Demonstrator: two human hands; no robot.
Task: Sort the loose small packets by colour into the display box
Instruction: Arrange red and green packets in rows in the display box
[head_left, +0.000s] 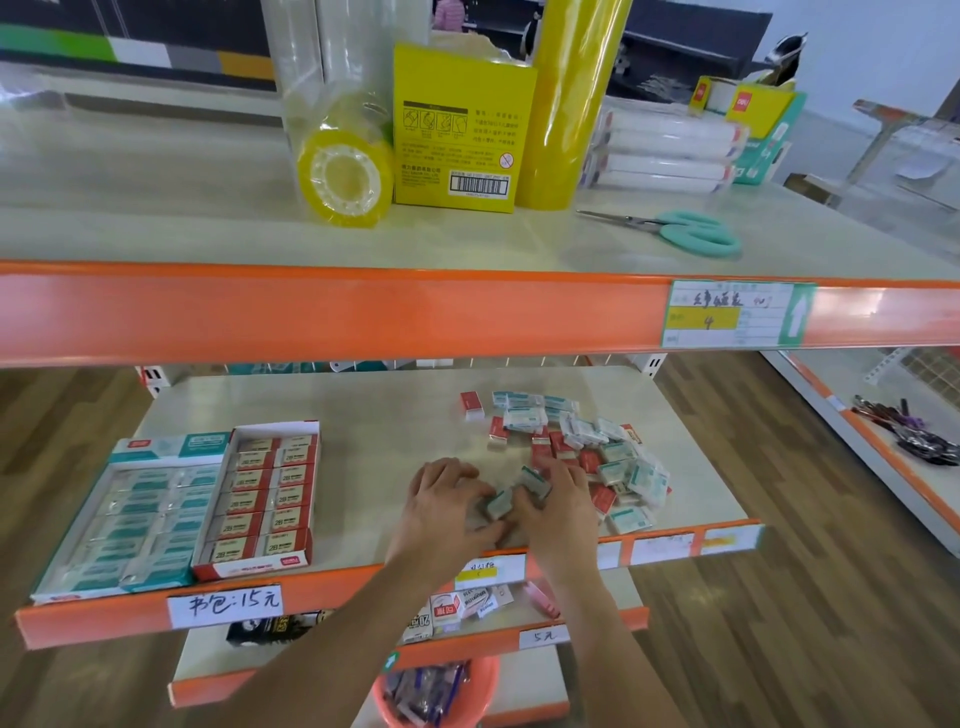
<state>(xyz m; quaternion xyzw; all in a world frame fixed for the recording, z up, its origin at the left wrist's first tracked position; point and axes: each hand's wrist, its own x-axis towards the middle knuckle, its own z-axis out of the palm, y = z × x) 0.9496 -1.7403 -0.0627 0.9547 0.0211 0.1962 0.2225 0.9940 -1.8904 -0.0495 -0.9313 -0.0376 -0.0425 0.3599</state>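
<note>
Two display boxes (208, 509) lie left of the loose packets (582, 452) on the shelf (374, 415).

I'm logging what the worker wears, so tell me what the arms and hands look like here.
Both forearms are bare with no sleeves in view. The left hand and right hand wear no gloves; no rings, watch or wristband show on them.

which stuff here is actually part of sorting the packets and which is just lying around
Part of the job:
loose packets, red and teal mixed
teal display box
red display box
left hand and right hand, gathering teal packets

Just lying about:
scissors
tape rolls
yellow box
pink bucket
</note>
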